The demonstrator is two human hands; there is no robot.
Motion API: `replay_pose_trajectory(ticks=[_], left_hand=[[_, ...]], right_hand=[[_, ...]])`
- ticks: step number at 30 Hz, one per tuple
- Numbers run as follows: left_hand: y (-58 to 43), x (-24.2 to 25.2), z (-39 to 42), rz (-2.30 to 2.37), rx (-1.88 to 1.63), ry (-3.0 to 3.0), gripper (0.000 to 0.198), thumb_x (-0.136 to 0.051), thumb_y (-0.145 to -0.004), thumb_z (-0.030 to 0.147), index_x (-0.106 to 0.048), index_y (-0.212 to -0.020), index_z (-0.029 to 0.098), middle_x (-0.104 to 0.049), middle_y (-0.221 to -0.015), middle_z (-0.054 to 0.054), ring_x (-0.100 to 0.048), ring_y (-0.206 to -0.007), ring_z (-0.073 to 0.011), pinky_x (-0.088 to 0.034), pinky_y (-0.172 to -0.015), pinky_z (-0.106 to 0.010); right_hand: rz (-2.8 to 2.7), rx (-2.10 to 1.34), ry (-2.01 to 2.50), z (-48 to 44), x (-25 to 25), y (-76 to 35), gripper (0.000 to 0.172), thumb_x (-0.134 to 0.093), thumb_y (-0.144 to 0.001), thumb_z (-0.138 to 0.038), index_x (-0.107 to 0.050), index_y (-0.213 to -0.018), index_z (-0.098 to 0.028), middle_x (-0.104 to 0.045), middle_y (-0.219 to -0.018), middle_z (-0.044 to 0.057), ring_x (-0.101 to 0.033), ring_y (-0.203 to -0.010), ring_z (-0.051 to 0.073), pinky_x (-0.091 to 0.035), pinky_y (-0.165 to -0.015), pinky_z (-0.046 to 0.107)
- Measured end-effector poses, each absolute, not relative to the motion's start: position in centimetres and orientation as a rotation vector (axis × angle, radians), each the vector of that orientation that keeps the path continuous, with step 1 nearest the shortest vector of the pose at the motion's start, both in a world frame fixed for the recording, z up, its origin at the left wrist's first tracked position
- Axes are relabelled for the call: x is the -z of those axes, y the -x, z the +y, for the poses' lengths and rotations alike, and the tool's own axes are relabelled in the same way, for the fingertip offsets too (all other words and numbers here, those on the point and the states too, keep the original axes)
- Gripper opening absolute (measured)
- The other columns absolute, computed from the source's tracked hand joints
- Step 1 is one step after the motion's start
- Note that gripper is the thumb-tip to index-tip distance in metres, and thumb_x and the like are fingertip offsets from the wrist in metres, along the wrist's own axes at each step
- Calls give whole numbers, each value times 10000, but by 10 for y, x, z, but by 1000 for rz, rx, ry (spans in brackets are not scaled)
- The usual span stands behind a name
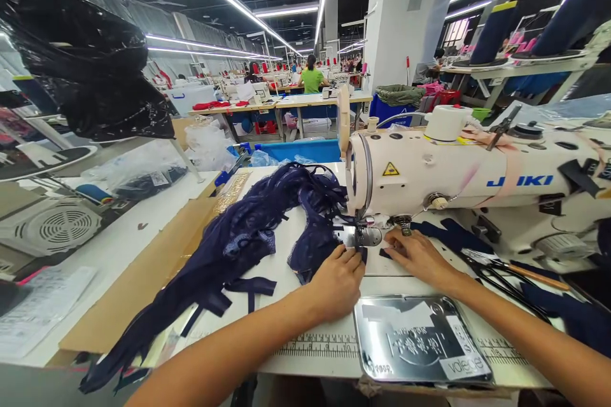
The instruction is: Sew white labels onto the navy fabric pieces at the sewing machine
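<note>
A navy lace bra (312, 245) lies at the needle area of a white sewing machine (405, 172). My left hand (338, 283) is closed on its near edge, fingers bent over the cloth just left of the presser foot (359, 236). To the right of the foot, my right hand (415, 257) is held low with thumb and fingers pinched together at a small dark fabric strip (384, 254). The fingertips partly cover that strip. More joined navy lace pieces (248, 210) are heaped to the left and trail over the table's front edge.
A shiny metal tin lid (424, 340) sits in front of the machine over a printed ruler (315, 344). Scissors (496, 273) and navy fabric scraps lie at right. Cardboard (138, 273) lines the left side. A blue bin (300, 150) stands behind the table.
</note>
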State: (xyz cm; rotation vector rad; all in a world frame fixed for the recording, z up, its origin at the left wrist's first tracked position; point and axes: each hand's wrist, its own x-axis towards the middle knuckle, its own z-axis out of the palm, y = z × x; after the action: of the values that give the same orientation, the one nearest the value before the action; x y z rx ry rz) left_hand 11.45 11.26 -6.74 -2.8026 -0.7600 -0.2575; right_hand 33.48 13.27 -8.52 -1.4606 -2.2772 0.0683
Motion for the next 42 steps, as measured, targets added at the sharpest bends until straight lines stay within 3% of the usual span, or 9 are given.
replay_pose_trajectory(ticks=[4, 9, 13, 20, 27, 36, 42], left_hand=[[-120, 68, 116, -712, 171, 2778, 268, -405, -819, 110, -580, -1006, 34, -595, -1049, -152, -526, -994, -251, -385, -910, -374], [-123, 65, 117, -709, 124, 2819, 234, -380, -826, 66, -600, -904, 51, -596, -921, -119, -540, -856, -215, -454, -788, -318], [-120, 65, 114, -710, 156, 2845, 227, -382, -832, 64, -592, -915, 49, -598, -937, -116, -539, -850, -205, -465, -774, -302], [-117, 69, 113, -687, 185, 2826, 243, -371, -844, 79, -582, -958, 42, -597, -1051, -159, -553, -911, -218, -477, -767, -317], [-115, 72, 114, -674, 253, 2794, 207, -394, -845, 108, -579, -933, 75, -565, -1142, -154, -557, -881, -206, -471, -724, -318], [-116, 71, 120, -677, 296, 2804, 173, -390, -854, 129, -558, -890, 107, -578, -1131, -124, -536, -888, -202, -439, -729, -309], [-117, 74, 122, -705, 289, 2828, 142, -417, -841, 132, -550, -883, 107, -580, -1118, -124, -526, -945, -211, -437, -759, -319]], right_hand=[[-2320, 48, 1362, 127, 89, -337, 58, -486, -814, -234, -517, -802, -187, -619, -792, 51, -566, -758, 226, -407, -695, 372], [-2310, -37, 1249, 129, 91, -338, 117, -439, -859, -236, -507, -772, -196, -610, -779, 47, -560, -751, 204, -426, -689, 360], [-2322, -87, 1175, 134, 92, -335, 154, -402, -887, -242, -524, -801, -202, -598, -782, 47, -566, -717, 184, -457, -668, 331], [-2452, 281, 1166, 139, 90, -308, 267, -322, -870, -112, -521, -701, -167, -562, -712, 80, -522, -680, 208, -424, -629, 340], [-2348, -362, 1342, 150, 76, -294, 162, -422, -789, -139, -470, -646, -200, -563, -644, 12, -526, -640, 171, -405, -636, 309], [-2314, -495, 1380, 154, 76, -299, 151, -429, -779, -202, -491, -642, -205, -559, -603, -9, -508, -574, 153, -384, -535, 267], [-2391, -283, 1231, 148, 76, -299, 178, -368, -829, -152, -470, -691, -197, -552, -653, 20, -518, -616, 163, -428, -587, 294]])
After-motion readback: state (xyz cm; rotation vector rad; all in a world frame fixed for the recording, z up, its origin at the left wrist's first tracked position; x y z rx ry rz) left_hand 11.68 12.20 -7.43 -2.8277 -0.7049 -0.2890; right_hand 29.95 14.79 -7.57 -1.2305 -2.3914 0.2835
